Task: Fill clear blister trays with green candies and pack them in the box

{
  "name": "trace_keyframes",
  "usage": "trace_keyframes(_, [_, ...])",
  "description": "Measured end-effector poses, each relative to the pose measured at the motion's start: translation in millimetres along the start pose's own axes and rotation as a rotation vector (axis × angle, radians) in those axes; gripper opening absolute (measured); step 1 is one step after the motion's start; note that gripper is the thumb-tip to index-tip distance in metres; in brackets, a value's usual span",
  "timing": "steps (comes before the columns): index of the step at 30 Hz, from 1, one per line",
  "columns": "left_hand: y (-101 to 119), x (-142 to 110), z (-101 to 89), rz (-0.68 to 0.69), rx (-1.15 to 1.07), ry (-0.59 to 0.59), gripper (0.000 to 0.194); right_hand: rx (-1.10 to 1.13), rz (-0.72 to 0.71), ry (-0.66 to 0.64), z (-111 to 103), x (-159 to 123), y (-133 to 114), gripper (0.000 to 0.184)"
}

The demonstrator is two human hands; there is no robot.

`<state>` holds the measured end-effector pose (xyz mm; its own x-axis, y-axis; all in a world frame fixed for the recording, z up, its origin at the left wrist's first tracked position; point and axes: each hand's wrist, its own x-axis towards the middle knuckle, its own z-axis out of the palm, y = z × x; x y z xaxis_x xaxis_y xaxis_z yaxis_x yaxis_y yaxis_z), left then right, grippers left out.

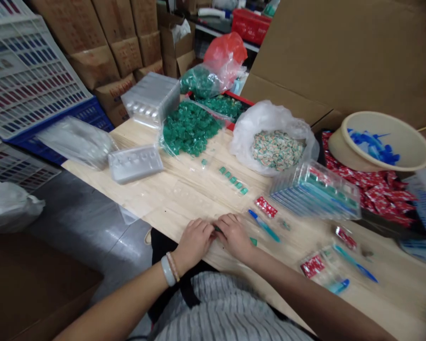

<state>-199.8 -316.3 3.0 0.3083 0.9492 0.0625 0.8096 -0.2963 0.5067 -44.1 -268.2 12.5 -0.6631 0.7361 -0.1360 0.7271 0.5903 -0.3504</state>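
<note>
In the head view, the left hand (198, 240) and right hand (234, 235) meet at the near edge of the wooden bench (184, 199). Their fingers are drawn in narrow, both pinching a small dark green piece (217, 228) between the fingertips; most of it is hidden. Another green piece (253, 241) lies just beside the right wrist.

Beyond the hands, 5 green pieces (233, 180) sit in a slanting row, with 1 more near the row's far end. Behind them is a clear bag of green pieces (191, 128), beside a white bag (279, 142) of small pale pieces. To the right of the hands lie a red packet (266, 207) and a blue toothbrush-like item (264, 226), near a stack of clear trays (315, 192).
</note>
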Motion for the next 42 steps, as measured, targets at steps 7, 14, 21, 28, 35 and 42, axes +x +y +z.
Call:
trace_keyframes(7, [-61, 91, -63.5, -0.106, -0.023, 0.232, 0.017, 0.17, 0.001, 0.341, -55, 73, 39, 0.027])
trace_keyframes(14, [-111, 187, -56.1, -0.197, 0.097, 0.013, 0.019, 0.333, 0.083, 0.352, -51, 215, 68, 0.02])
trace_keyframes(21, [-132, 179, -54.5, -0.175, 0.099, -0.036, 0.02, 0.067, -0.028, 0.121, -38, 214, 69, 0.016])
trace_keyframes(28, [-124, 183, -58.5, -0.183, 0.144, -0.029, 0.017, 0.136, -0.025, 0.09, -38, 219, 71, 0.01])
trace_keyframes(35, [-131, 185, -68.3, -0.389, -0.451, 0.233, 0.021, 0.623, -0.085, 0.253, -37, 228, 63, 0.026])
trace_keyframes(42, [-139, 188, -83.4, -0.513, -0.946, 0.394, 0.037, 1.245, 0.025, 0.233, -44, 249, 39, 0.019])
